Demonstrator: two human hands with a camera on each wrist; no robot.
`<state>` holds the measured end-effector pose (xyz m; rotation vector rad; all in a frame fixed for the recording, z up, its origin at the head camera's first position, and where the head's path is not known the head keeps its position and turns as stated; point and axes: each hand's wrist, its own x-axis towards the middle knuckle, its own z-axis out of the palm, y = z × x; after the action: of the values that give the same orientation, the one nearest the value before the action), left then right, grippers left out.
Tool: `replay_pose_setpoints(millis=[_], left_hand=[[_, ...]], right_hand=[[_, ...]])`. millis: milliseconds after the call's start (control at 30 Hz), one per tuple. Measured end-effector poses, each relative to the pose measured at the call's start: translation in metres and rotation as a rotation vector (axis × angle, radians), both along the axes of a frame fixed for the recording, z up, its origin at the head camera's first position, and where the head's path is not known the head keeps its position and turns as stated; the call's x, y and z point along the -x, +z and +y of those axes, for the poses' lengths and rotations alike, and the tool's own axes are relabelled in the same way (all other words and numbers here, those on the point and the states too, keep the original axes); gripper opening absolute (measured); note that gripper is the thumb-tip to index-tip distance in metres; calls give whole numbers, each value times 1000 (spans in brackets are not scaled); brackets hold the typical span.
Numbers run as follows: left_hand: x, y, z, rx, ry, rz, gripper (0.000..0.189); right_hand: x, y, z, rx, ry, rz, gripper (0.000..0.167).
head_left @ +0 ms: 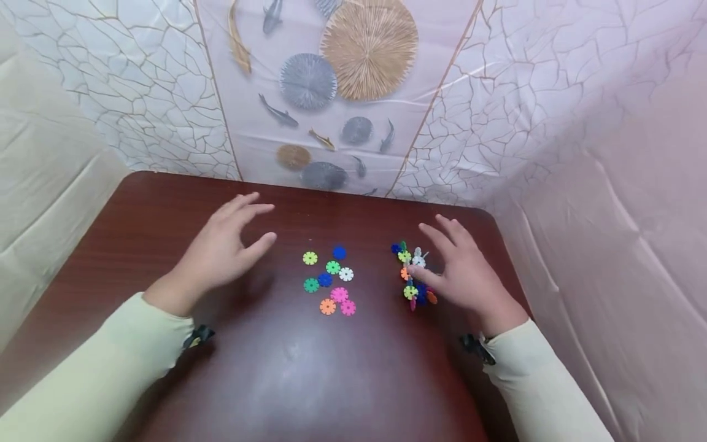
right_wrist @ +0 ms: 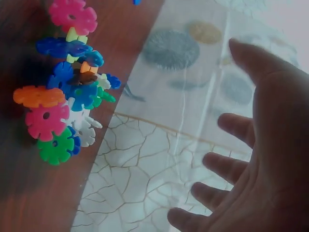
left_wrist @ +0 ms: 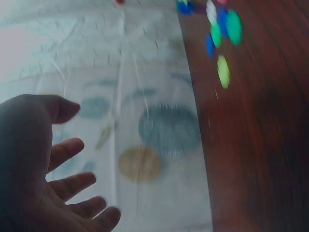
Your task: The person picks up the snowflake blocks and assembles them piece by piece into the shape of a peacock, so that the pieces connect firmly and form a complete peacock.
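Observation:
My left hand (head_left: 223, 245) is held over the left side of the table, fingers spread and nothing in them. To its right lie several loose notched plastic discs, among them a yellow-green disc (head_left: 310, 258), a white disc (head_left: 346, 274) and an orange disc (head_left: 328, 307). My right hand (head_left: 469, 270) is raised beside a cluster of interlocked discs (right_wrist: 72, 96), overlapping its right edge in the head view. In the right wrist view the fingers are apart and hold nothing, with the cluster off to the left.
A dark reddish-brown table (head_left: 298, 380) carries the discs. Behind it hangs a patterned cloth (head_left: 309, 129) with printed fish and round shapes. Pale cloth walls (head_left: 624, 184) enclose the table at left and right.

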<state>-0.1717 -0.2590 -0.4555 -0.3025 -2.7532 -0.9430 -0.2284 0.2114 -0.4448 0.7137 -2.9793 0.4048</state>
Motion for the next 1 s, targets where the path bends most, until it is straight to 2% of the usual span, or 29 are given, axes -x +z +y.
replay_pose_setpoints(millis=[133,233,367,500,633,767,867,933,1000], left_hand=[[-8,-1,-23,92,42,-20,81],[-10,-3,-27,119,75,-68,95],[-9,-12,-16,141,99,-94,106],[-11,-24,-2,195,85,-103,109],[-14,-34,2,237,63,-126,110],[-12,-37,1,226,55,-132,106],[-10,-38,7,217,34,-97,92],[-11,-40,17,197,0,-97,75],[-15,-43,33,168,-66,-141,58]], right_hand=[[-5,1,-5,-79,4,7,114],[-10,1,-6,-107,-6,-10,127],[-17,-2,-6,-121,-28,-25,140],[-21,-13,-4,-114,-42,-28,144],[-21,-20,-3,-101,-45,-26,146],[-20,-19,-6,-93,-45,-38,144],[-19,-20,-13,-84,-36,-30,139],[-22,-24,-25,-63,-5,7,126],[-28,-29,-45,-40,64,18,100]])
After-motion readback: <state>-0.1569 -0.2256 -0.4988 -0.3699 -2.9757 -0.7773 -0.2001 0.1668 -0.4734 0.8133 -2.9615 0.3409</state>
